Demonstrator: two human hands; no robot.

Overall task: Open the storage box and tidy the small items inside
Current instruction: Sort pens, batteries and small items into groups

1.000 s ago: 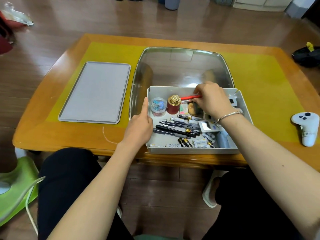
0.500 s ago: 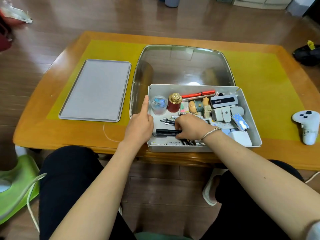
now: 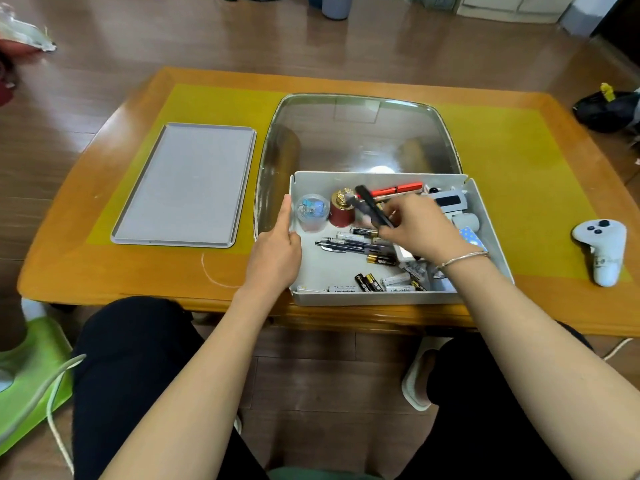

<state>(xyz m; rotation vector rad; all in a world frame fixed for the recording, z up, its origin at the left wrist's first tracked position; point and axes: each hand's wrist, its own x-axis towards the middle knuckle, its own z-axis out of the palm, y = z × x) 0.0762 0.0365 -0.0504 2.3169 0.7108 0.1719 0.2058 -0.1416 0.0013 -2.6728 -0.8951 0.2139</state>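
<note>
Lid (image 3: 187, 183): grey, flat on the yellow mat, left of the box; bare mat around it.
Left hand (image 3: 273, 252): grips the box's left wall, thumb along the rim.
Box (image 3: 381, 298): open, at the table's near edge, its front wall about flush with that edge.
Box floor: bare patch at near left; pens (image 3: 346, 244) and batteries (image 3: 369, 282) in the middle and front.
Black pen (image 3: 372, 206): pinched in the right hand, raised and tilted above the box, blurred.
Right hand (image 3: 420, 226): over the box's middle, fingers curled round the pen.
Controller (image 3: 601, 249): white, on the mat right of the box, well apart.
</note>
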